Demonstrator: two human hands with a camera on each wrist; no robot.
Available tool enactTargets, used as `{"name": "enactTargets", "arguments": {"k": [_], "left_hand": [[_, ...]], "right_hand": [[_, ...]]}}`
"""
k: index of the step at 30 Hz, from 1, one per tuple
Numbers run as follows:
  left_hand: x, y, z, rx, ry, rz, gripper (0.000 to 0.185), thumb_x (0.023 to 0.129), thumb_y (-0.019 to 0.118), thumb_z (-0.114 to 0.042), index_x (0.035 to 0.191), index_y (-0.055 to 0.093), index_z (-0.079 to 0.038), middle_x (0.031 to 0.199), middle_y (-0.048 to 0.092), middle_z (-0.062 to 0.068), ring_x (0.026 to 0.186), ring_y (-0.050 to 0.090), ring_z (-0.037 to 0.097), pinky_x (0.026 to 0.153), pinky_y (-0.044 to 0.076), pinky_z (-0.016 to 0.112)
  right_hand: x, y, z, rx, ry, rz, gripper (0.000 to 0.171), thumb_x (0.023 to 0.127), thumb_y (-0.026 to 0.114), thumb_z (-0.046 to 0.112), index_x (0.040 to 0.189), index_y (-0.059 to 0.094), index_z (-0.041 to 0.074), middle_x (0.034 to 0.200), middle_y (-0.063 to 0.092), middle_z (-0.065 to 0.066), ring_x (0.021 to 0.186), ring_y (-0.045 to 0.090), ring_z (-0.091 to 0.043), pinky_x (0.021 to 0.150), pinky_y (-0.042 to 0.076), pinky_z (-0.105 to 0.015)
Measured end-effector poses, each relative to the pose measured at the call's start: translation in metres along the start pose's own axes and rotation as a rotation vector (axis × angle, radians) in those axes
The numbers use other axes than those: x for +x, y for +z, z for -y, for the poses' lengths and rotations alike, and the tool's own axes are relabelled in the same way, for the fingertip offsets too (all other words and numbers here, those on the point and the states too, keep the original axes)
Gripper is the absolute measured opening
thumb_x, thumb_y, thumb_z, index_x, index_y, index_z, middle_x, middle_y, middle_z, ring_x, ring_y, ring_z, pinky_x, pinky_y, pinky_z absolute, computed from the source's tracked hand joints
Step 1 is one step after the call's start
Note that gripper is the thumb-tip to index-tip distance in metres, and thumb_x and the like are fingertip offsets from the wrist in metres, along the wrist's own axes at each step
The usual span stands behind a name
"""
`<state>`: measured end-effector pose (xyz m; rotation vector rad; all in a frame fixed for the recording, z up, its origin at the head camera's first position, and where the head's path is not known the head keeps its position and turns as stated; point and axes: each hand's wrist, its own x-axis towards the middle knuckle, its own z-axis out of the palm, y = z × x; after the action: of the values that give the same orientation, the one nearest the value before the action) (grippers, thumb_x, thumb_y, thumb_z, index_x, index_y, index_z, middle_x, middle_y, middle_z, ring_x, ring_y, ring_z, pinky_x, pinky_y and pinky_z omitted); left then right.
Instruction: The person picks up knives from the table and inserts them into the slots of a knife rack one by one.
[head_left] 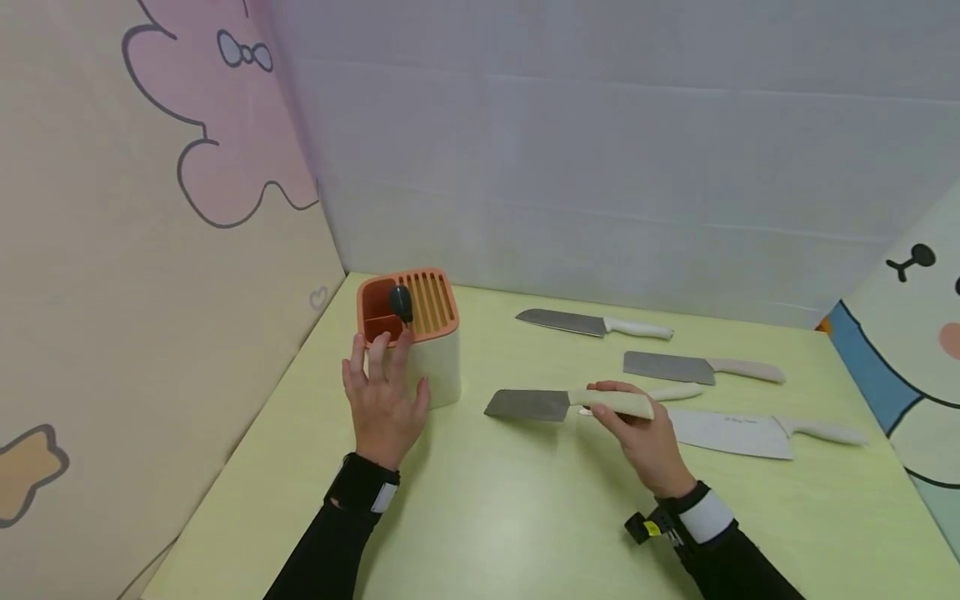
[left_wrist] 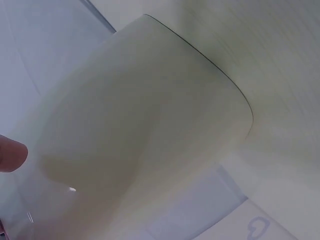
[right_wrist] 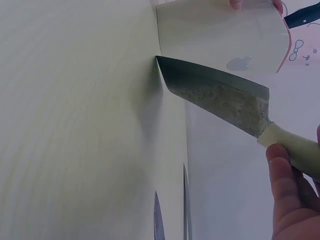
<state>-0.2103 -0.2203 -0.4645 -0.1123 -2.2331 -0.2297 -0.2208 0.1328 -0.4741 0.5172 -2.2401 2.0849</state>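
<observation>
My right hand (head_left: 651,442) grips a knife (head_left: 528,405) by its pale handle. The wide grey blade points left, towards a cream knife holder (head_left: 438,367) with an orange slotted top. In the right wrist view the held knife (right_wrist: 220,95) slants, with its tip near the table and my right thumb and fingers (right_wrist: 285,180) on the handle. My left hand (head_left: 385,408) is at the holder's near side, fingers extended to its rim; a fingertip (left_wrist: 11,154) shows in the left wrist view. One dark-handled utensil (head_left: 401,303) stands in the holder; its lower part is hidden.
Right of the holder lie a long knife (head_left: 562,321), a rectangular-bladed knife (head_left: 667,366) and a broad cleaver (head_left: 731,432). Another pale handle (head_left: 678,392) shows partly behind my right hand. A white backdrop (head_left: 600,167) rises behind the yellow table (head_left: 495,517); a printed wall (head_left: 150,275) stands left.
</observation>
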Motion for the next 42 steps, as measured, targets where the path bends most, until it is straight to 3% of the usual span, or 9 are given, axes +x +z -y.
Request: {"name": "enactTargets", "arguments": {"k": [7,14,18,25,28,34,42], "left_hand": [[-0.002,0.003,-0.012,-0.037,-0.002,0.011,0.083,0.073,0.077,-0.021,0.145,0.035,-0.018,0.137,0.034,0.015,0.139,0.019,0.041,0.099,0.025,0.072],[-0.005,0.008,-0.017,-0.069,0.012,0.011,0.084,0.072,0.078,-0.021,0.144,0.035,-0.013,0.138,0.034,0.017,0.139,0.019,0.042,0.107,0.024,0.063],[-0.004,0.008,-0.018,-0.108,0.012,0.019,0.087,0.071,0.079,-0.021,0.145,0.033,-0.011,0.14,0.033,0.018,0.139,0.019,0.043,0.108,0.026,0.059],[0.005,0.007,-0.016,-0.26,0.004,0.055,0.082,0.071,0.077,-0.014,0.143,0.038,-0.008,0.142,0.034,0.017,0.142,0.013,0.042,0.098,0.042,0.055],[0.007,0.01,-0.016,-0.304,0.012,0.092,0.079,0.072,0.077,-0.015,0.142,0.04,-0.008,0.143,0.034,0.016,0.144,0.011,0.04,0.096,0.044,0.052],[0.01,0.016,-0.014,-0.342,0.04,0.15,0.079,0.072,0.078,-0.019,0.14,0.04,-0.009,0.143,0.033,0.013,0.145,0.009,0.036,0.1,0.042,0.051],[0.015,0.021,-0.013,-0.373,0.092,0.185,0.08,0.072,0.08,-0.02,0.14,0.04,-0.009,0.143,0.033,0.012,0.145,0.009,0.037,0.102,0.038,0.054]], "right_hand": [[0.005,-0.016,0.017,-0.097,-0.039,-0.033,0.034,0.092,0.064,0.009,0.123,0.058,-0.003,0.122,0.062,-0.02,0.106,0.061,-0.013,0.085,0.051,-0.02],[0.03,-0.031,0.05,-0.219,-0.221,0.015,0.031,0.092,0.06,0.001,0.123,0.058,-0.004,0.12,0.062,-0.022,0.099,0.063,-0.014,0.079,0.05,-0.016],[0.049,-0.028,0.078,-0.264,-0.307,0.017,0.03,0.09,0.061,-0.005,0.12,0.058,-0.007,0.115,0.063,-0.024,0.089,0.064,-0.009,0.071,0.049,-0.014],[0.072,-0.01,0.129,-0.316,-0.454,0.007,0.027,0.087,0.061,-0.01,0.113,0.057,-0.015,0.108,0.063,-0.032,0.085,0.064,-0.004,0.067,0.048,-0.013],[0.077,-0.006,0.141,-0.305,-0.49,-0.009,0.027,0.087,0.061,-0.009,0.112,0.055,-0.016,0.107,0.062,-0.033,0.085,0.066,-0.005,0.07,0.05,-0.013],[0.096,-0.016,0.14,-0.3,-0.557,-0.073,0.03,0.086,0.065,-0.007,0.115,0.057,-0.011,0.108,0.066,-0.025,0.088,0.068,-0.007,0.077,0.052,-0.018],[0.117,-0.013,0.169,-0.449,-0.671,-0.175,0.033,0.085,0.068,-0.002,0.116,0.059,-0.007,0.108,0.069,-0.016,0.09,0.065,-0.001,0.077,0.051,-0.015]]}}
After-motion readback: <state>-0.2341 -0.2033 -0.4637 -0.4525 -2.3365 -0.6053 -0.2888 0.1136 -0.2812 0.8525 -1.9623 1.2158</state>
